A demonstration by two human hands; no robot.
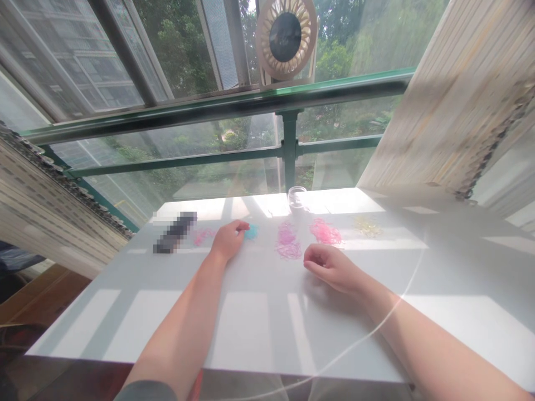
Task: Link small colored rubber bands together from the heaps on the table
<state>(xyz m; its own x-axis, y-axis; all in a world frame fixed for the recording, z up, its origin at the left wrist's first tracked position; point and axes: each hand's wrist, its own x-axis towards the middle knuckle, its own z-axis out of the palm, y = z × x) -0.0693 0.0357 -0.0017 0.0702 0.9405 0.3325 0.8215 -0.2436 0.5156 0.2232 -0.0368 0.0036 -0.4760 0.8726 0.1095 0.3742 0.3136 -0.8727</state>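
My left hand [228,239] reaches to a small heap of blue bands [251,231], fingers pinched at its edge; what the fingertips hold, if anything, is too small to make out. Curled in a loose fist, my right hand [330,266] rests just below a heap of purple bands [287,242] and a heap of deep pink bands [326,231]. The inside of that hand is hidden. Thin and loop-like, the bands look like small rubber bands. Pale pink bands [203,236] lie left of my left hand, and yellow bands [368,226] lie farther right.
A clear round container [297,197] stands at the back of the white table [259,317]. A dark pixelated object [175,232] lies at the left. Beyond the table are a green railing [289,145] and a round fan [286,38]. Curtains [434,106] hang at both sides.
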